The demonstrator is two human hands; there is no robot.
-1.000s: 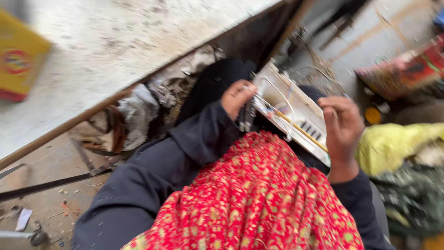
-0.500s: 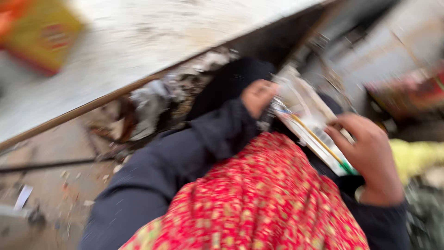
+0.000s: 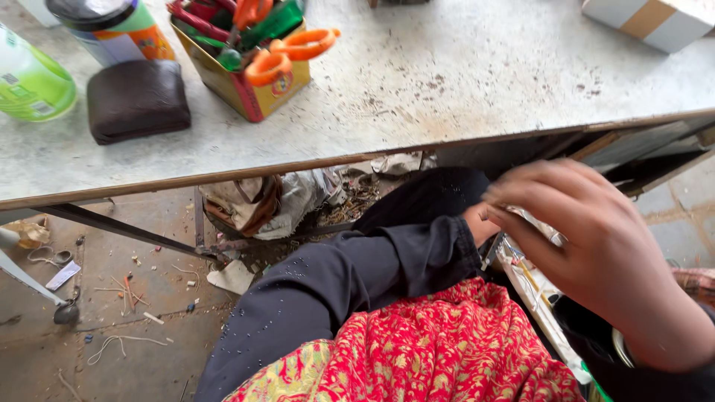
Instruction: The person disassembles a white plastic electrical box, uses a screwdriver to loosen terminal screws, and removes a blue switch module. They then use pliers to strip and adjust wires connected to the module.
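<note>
— Hands first: where are they and what do they hold?

— Right hand (image 3: 596,257) sits at four o'clock, its back to the camera, fingers curled over a flat white panel with coloured wires (image 3: 532,286). Left hand (image 3: 480,223) is just at nine o'clock of it, nearly all hidden behind the right fingers and the dark sleeve (image 3: 357,275). The panel lies under the right palm and runs off toward five o'clock.

— Are the hands closed on it?

— Right fingers are bent around the panel's upper edge, so it looks clamped there. Of the left hand I cannot tell; only a strip of wrist shows.

— What else is hard to read?

— The panel's lower end is cut off by the red patterned cloth (image 3: 447,350) and the right forearm.

— Counts?

— One panel, two hands. On the grey worktable (image 3: 462,82), at eleven o'clock: one yellow tin (image 3: 246,89) holding two orange-handled scissors (image 3: 287,52), one dark brown pouch (image 3: 138,100), one green bottle (image 3: 30,82).
</note>
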